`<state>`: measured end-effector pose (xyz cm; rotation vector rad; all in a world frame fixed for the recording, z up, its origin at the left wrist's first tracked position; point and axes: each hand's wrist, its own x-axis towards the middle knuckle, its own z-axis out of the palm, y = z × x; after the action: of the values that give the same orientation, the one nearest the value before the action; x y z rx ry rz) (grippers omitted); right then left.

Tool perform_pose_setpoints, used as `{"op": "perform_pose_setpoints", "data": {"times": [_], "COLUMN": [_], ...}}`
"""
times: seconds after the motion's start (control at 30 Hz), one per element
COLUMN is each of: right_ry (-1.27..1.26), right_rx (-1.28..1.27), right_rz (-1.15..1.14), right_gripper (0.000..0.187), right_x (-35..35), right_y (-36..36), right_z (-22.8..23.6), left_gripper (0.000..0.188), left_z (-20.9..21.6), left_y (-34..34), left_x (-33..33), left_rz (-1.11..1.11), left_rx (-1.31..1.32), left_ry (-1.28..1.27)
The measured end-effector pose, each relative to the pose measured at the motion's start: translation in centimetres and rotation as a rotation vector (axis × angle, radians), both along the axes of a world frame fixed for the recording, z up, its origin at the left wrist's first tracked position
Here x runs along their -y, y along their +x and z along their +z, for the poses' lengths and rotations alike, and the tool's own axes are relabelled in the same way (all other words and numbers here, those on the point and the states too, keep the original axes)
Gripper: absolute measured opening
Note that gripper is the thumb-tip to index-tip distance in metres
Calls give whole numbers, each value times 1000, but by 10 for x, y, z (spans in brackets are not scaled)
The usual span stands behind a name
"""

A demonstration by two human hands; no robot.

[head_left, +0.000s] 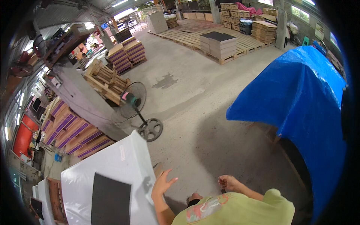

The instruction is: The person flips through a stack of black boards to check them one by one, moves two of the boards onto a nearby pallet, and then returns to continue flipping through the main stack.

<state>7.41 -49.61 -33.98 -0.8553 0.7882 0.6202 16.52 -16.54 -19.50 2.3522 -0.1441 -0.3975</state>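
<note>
My left hand (pixel 162 183) is raised beside the white-wrapped stack (pixel 146 157), its fingers spread and nothing in them. Whether the hand touches the wrapping cannot be made out. A dark grey flat sheet (pixel 111 198) lies on top of this stack. My right hand (pixel 229 183) hangs over the concrete floor (pixel 195 112) in front of my yellow-green shirt (pixel 240 210). Its fingers are curled in loosely, and I see no object in them.
A pedestal fan (pixel 132 100) with a round base stands ahead on the left, near a pillar (pixel 82 93) and boxes with purple stripes (pixel 71 129). A blue tarp (pixel 296 86) covers something on the right. Wooden pallets (pixel 187 37) carry a grey stack (pixel 218 47) farther off.
</note>
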Motion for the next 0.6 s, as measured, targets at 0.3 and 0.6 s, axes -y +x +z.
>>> {"op": "perform_pose_setpoints", "data": {"times": [0.3, 0.6], "right_ry": [42, -1002], "right_rx": [65, -116], "right_rz": [-66, 289], "right_gripper": [14, 24], "right_x": [32, 193], "right_y": [186, 327], "right_z": [-15, -129], "left_gripper": [83, 64], "left_z": [-151, -80], "left_y": [158, 488], "left_x": [-29, 198], "left_rz": [-50, -463], "left_rx": [-578, -93], "left_ry": [289, 408]}}
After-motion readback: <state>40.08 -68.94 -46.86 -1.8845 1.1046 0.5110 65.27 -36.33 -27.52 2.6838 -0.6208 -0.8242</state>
